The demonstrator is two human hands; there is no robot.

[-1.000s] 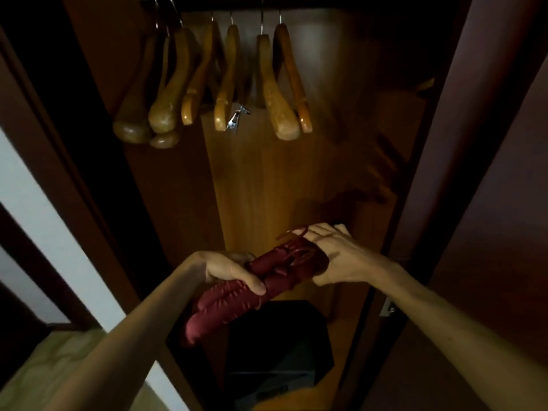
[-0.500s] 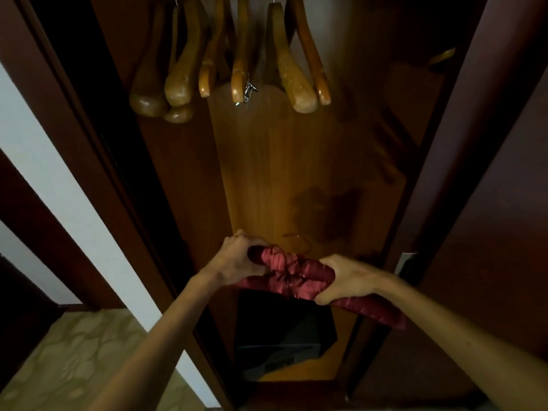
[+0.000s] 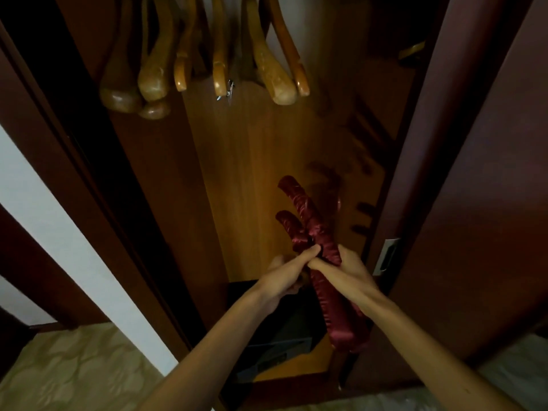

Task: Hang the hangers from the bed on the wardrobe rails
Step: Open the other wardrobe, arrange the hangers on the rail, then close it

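Note:
Two dark red padded satin hangers (image 3: pixel 308 221) are held together, standing nearly upright in front of the open wardrobe. My left hand (image 3: pixel 283 277) and my right hand (image 3: pixel 345 272) both grip them at their middle, thumbs meeting there. One padded arm points down past my right wrist; two padded ends fan out above my hands. Their hooks are hidden. Several wooden hangers (image 3: pixel 267 57) hang at the top of the wardrobe; the rail itself lies above the frame.
The wardrobe's wooden back panel (image 3: pixel 252 161) faces me. A sliding door (image 3: pixel 474 173) with a metal handle (image 3: pixel 387 256) stands on the right. A dark box (image 3: pixel 267 339) sits on the wardrobe floor. Patterned carpet (image 3: pixel 74 369) lies lower left, a white wall strip beside it.
The red hangers swung from lying across to nearly upright. Both hands came together at their middle. The view dropped, so the wooden hangers sit higher in frame.

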